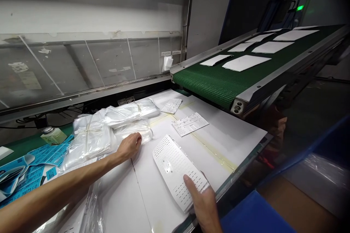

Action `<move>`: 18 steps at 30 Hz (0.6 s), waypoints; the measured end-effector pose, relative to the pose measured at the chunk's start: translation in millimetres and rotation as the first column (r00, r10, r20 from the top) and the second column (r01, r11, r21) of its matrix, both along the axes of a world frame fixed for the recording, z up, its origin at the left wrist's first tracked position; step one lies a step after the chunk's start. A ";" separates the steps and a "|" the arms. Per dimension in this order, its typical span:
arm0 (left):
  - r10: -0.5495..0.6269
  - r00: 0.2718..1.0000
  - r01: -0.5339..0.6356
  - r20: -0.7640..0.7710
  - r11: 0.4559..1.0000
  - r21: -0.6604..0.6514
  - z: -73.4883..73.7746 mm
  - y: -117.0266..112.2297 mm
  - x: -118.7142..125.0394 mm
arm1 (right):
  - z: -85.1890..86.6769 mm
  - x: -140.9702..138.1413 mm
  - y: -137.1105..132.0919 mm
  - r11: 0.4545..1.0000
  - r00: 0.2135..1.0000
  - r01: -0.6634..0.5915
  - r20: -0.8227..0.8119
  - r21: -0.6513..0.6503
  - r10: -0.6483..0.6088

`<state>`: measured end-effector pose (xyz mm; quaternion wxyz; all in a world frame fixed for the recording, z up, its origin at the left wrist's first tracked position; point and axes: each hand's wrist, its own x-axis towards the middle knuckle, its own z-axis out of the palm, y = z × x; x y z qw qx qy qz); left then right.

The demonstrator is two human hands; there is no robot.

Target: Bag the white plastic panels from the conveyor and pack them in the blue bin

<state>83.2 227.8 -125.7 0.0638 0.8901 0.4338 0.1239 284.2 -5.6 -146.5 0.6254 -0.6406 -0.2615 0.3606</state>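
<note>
Perforated white panel [175,169] lies flat on the white bench top [232,134], its near end at the bench's front edge. The right hand [203,204] holds that near end: the thumb presses on top among the slots, and the other fingers are hidden below the edge, so it reads as a pinch across the thickness. The left hand [129,145] reaches over to the stack of clear plastic bags [109,127], fingers curled on the nearest bag's edge; whether they pinch it or only rest there cannot be told.

The panel looks like thin moulded plastic: light, fairly stiff, likely to flex if lifted by one corner, and smooth enough to slide on the bench. The solid border at a short end seems the safest hold, away from the slotted areas. The bags look limp and slippery.

Two smaller white plates [190,123] lie farther back on the bench. Beyond them a green conveyor belt [213,82] carries flat white pieces [246,62]. Blue labels [41,156] sit at far left, their print too small to read, beside a small bottle [51,134]. No brand is legible.
</note>
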 end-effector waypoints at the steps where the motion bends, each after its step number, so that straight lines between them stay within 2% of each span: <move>1: 0.018 0.999 -0.018 0.031 1.000 -0.008 3.3 1.3 -2.1 | 0.5 0.0 -0.2 1.000 1.000 0.000 -0.001 0.000 0.000; 5: 0.059 0.990 -0.053 0.130 0.997 -0.052 15.7 5.9 -9.7 | 4.7 -1.7 0.0 0.999 0.999 0.041 0.004 -0.015 -0.041; 8: 0.046 0.985 -0.028 0.165 0.994 -0.108 19.8 5.2 -10.8 | 7.6 -2.8 0.6 0.999 0.999 0.045 0.000 -0.017 -0.045; 13: -0.122 0.985 0.145 0.121 0.968 -0.205 15.1 -5.1 -7.0 | 6.2 -2.3 0.5 0.998 0.998 0.060 0.009 -0.022 -0.059; 18: -0.238 0.970 0.232 -0.038 0.964 -0.128 5.9 -11.3 -4.7 | 4.2 -1.6 0.1 1.000 1.000 0.012 0.007 -0.008 -0.012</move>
